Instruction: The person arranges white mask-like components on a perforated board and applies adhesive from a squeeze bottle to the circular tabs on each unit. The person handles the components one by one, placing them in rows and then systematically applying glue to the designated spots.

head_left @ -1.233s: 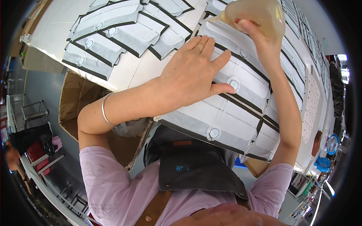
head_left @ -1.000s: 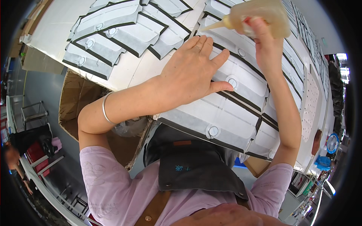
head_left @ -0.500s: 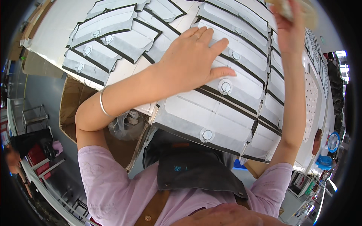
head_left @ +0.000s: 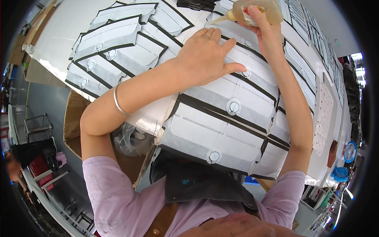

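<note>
My left hand lies palm down with fingers spread on a row of overlapping white-and-grey panels. These have black edges and a round disc each. Its thumb tip is beside one disc. Wrapped around a clear squeeze bottle of yellowish liquid is my right hand. The bottle is tipped sideways, and its pointed nozzle is aimed left, just beyond my left fingertips, over a far panel. Whether the tip touches that panel, I cannot tell.
Loose panels overlap in a pile at the left of the white table. Dark strips lie at the far edge. A perforated white board is at the right. Below the left edge stands an open cardboard box holding clear plastic.
My right hand has brought the bottle leftward from the upper right, with the nozzle now over the far panels. My left hand stays nearly in place while the panel row appears slightly shifted in view.
</note>
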`<state>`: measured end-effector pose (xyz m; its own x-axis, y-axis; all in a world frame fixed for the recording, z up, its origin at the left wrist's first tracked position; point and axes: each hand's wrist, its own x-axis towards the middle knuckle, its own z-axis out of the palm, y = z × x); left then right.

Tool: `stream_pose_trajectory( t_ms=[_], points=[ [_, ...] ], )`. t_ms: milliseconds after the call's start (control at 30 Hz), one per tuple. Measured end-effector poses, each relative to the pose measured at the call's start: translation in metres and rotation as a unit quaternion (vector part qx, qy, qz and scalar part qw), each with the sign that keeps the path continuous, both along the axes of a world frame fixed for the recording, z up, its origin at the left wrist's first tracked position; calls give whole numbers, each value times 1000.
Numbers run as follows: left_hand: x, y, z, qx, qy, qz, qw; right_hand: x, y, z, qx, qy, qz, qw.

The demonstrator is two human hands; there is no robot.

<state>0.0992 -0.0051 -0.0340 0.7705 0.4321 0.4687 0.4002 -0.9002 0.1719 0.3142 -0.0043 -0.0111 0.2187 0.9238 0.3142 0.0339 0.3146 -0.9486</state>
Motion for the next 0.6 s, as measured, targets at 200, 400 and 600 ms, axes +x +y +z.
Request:
stream_pose_trajectory(
  t_ms=[200,400,600],
  points=[
    [1,-2,-2,33,-2,0,999,4,14,-2,38,-64,-37,997],
    [1,-1,-5,41,-9,-3,999,-2,13,11,46,-140,-45,988],
    [2,-2,-5,47,-8,1,999,2,18,6,52,-157,-58,984]
  ],
)
